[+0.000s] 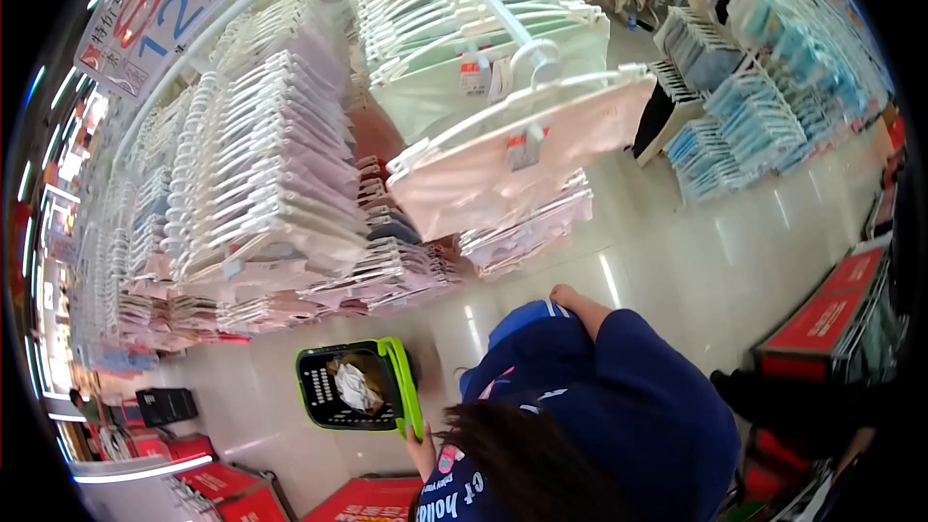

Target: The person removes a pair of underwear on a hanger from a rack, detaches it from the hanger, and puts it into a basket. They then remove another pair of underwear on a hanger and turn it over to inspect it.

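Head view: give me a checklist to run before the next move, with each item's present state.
1. Left hand on the green handle of the basket: ok.
2. White crumpled item inside the basket: ok.
3. Right hand empty: cannot tell, its fingers are unclear.
4. Front pink garment hanging at the rail end: ok.
5. Print on its tag readable: not ok, too small.

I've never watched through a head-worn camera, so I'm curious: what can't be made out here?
All in the head view:
Anything beneath the white bundle in the basket: hidden by the bundle.
Fine print on the tag of the front pink garment: too small.
The full shirt lettering: cut off by the bottom edge, with dark hair hanging beside it.
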Available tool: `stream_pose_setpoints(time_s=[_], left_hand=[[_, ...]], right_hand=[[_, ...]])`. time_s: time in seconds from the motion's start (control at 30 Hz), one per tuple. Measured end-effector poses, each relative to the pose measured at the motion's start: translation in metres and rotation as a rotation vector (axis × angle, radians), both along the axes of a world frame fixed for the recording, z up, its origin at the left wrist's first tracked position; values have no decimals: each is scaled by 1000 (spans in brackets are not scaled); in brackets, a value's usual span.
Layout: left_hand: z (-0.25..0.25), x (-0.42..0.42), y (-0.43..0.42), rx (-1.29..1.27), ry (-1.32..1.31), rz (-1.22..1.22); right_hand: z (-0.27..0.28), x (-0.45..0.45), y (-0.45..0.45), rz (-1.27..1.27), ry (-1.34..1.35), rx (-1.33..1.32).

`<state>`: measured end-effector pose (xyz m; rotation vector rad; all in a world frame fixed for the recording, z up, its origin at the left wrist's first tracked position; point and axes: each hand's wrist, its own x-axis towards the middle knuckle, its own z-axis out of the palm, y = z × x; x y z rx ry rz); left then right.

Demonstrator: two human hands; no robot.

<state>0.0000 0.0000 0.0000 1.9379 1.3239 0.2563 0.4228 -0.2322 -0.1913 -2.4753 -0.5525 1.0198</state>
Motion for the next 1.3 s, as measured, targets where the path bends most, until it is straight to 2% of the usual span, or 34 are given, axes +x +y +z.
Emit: stream_pose_setpoints(time_s=[0.07,0.1,0.17,0.3,0.33,0.37,0.4,0.43,0.47,0.57,0.6,0.67,0.7,0.73,0.8,0.9,1.0,1.13,1.2,1.3], left_hand=[[13,-5,-23,-92,1,104],[-3,45,-32,-95,-85,134],[-48,28,-52,-148,-235,200],[-41,45,-87,-192,-86,191],[-44,46,-94,-132,-81,152],[-37,53,-102,-203,-11,179],[-12,73,-110,-277,61,205],[3,84,-117,-348,135,230],[-3,80,-119,-415,144,220],[-11,82,-125,-397,152,262],[-7,84,-127,-431,89,337],[-3,93,-126,-451,-79,298],[-1,95,-125,-457,-163,280],[-1,98,-126,-395,-179,252],[-2,98,-130,-428,-170,271],[-2,101,-143,-423,-133,304],[19,121,-159,-368,-67,317],[17,121,-164,-458,-5,338],[13,122,-166,-418,-37,314],[19,125,-165,-445,-23,317]], right_hand=[[15,13,-14,69,17,-21],[14,80,-19,14,-20,14],[10,108,-43,-91,-78,33],[57,155,-68,-370,-268,284],[107,168,-64,-537,-292,366],[157,186,-59,-705,-314,444],[165,212,-61,-742,-505,743],[227,225,-52,-798,-444,917],[288,238,-43,-849,-382,1093],[410,262,-24,-583,-395,1337],[435,261,-17,-464,-440,1383],[468,263,-9,-176,-623,1360],[476,263,-7,-31,-707,1344],[481,264,-7,16,-710,1317],[486,262,-10,108,-724,1264],[480,258,-15,130,-445,1355],[476,254,-11,29,-94,1471],[474,254,-9,14,119,1404],[476,252,-7,-18,247,1415],[476,261,-10,139,161,1325]])
